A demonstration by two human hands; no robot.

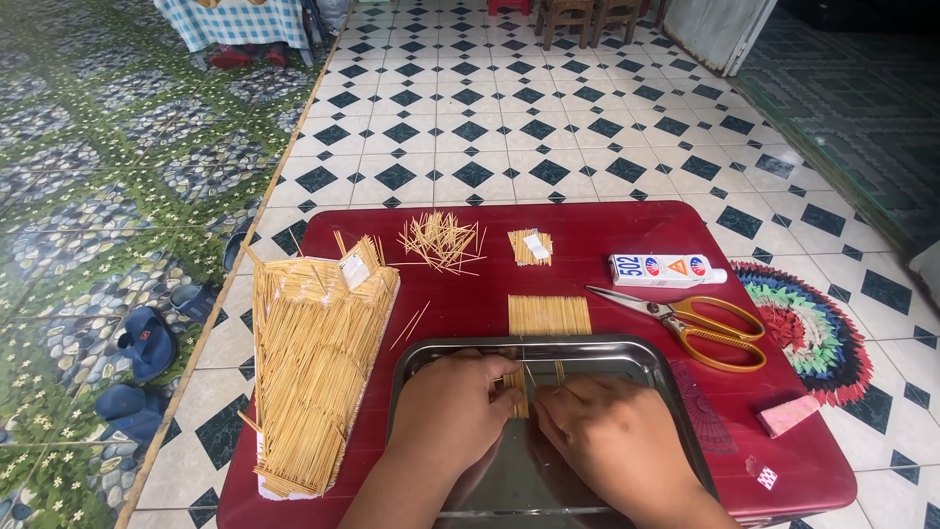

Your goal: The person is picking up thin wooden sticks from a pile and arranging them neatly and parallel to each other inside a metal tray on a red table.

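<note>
Centrally, a short row of sticks (520, 392) is pinched by the fingers of the left hand (452, 407) and right hand (607, 431) inside the tray (646, 358) at the desk's (607, 230) near edge; ends are best kept flush.

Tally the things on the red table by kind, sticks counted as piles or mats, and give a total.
Toothpick piles and mats: 5, largest
Metal tray: 1
Scissors: 1
Glue tube: 1
Pink block: 1
Total: 9
</note>
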